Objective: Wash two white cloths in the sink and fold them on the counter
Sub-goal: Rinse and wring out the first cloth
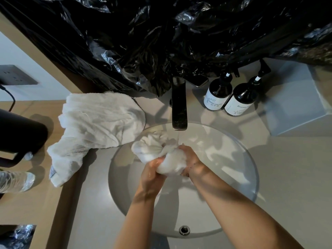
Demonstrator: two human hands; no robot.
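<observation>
**Wet cloth wrung under the tap, second cloth waiting on the table**

Grey and smooth, the table [269, 177] carries a round white sink [248, 168] set into its middle, with a small metal overflow hole [184, 230] at the sink's near side. Crumpled black plastic sheeting [170, 36] covers the wall along the table's far edge. A dark tap [179, 106] stands at the far rim of the sink, and a thin stream of water falls from its spout.

Over the far half of the sink, just below the spout, both hands hold a wet white cloth [161, 151] bunched into a wad. The left hand [152, 174] grips its near end, fingers curled round the fabric. The right hand [190, 159] grips it from the other side, fingers likewise wrapped round the wad, so the two hands sit close together with the cloth squeezed between them. The loose far end of the cloth bulges out toward the tap.

The second white cloth [93, 126] lies rumpled on the table's left part, just beside the sink's rim, one end trailing toward the near left over a tan wooden surface [27, 209].

Two dark pump bottles [231, 97] with white labels stand side by side at the far edge, right of the tap. A pale grey box [294, 103] sits near the far right corner.
</observation>
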